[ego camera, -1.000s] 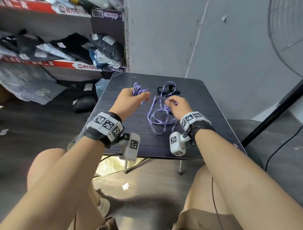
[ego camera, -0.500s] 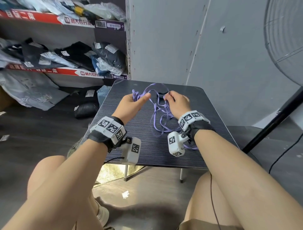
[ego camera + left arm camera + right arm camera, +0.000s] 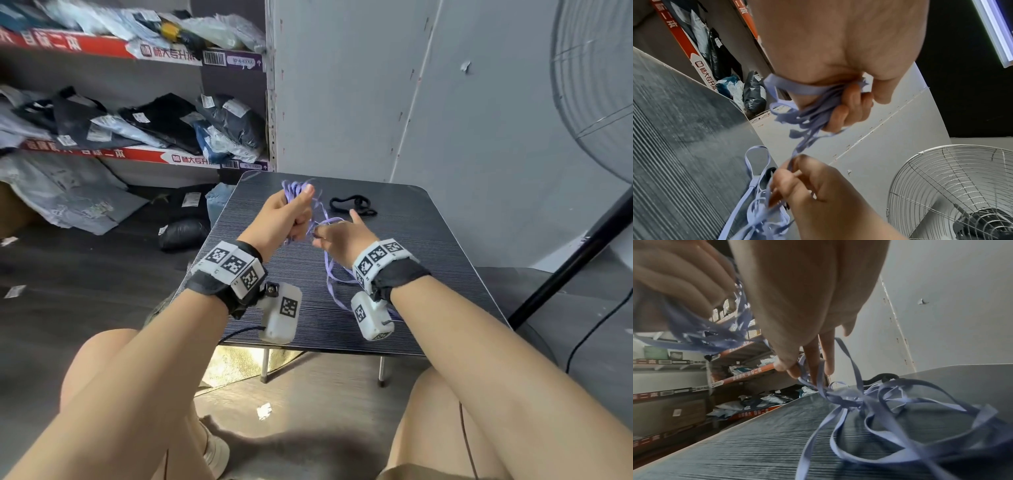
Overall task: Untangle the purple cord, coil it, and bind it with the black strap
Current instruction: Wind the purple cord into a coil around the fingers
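Observation:
My left hand is raised over the dark table and grips a bundle of loops of the flat purple cord; the left wrist view shows its fingers curled round the loops. Close beside it, my right hand pinches a strand of the cord between thumb and fingers. Loose tangled cord trails from that hand onto the table toward me. The black strap lies on the table beyond my right hand, untouched.
Shelves with bagged clothes stand at the left, with more bags on the floor. A grey wall rises behind the table. A standing fan and its black pole are at the right.
My right hand has come back from the far side of the table toward my left hand, bringing a strand with it. My left hand keeps its bundle, thumb now raised on top.

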The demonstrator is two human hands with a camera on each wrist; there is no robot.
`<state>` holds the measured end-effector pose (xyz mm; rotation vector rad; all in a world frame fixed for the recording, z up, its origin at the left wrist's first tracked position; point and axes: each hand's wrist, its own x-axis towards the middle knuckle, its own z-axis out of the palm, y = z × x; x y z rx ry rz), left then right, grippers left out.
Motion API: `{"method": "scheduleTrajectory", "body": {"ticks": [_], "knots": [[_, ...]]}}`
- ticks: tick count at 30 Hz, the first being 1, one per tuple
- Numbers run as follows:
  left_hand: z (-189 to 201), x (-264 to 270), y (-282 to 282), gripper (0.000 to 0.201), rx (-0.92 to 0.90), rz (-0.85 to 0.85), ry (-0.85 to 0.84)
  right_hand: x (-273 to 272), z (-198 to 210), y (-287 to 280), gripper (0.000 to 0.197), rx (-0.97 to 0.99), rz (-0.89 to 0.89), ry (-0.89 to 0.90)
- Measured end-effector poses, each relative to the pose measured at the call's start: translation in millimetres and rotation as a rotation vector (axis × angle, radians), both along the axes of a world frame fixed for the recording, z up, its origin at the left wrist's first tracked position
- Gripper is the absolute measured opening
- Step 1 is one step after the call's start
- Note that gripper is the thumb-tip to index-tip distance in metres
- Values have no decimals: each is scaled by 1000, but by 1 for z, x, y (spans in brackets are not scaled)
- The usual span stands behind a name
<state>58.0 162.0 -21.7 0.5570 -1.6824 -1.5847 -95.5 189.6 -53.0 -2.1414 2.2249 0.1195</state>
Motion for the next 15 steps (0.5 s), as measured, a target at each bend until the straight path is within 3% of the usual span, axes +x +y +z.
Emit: {"method": "scheduleTrajectory", "body": {"ticks": [2,7,11,15], "knots": [[-2,-1,-3,34,36,10,59,3,-2,0,26,11,-21,-50],[6,2,-7,33,3,180,161,1,-9,12,45,-3,-116,-204],[3,4,-14,29,-41,321,149,-10,-19,21,54,-19,-101,-274],[-3,2,-18,24,35,402,131,-13,-24,26,52,54,-124,-242]]}}
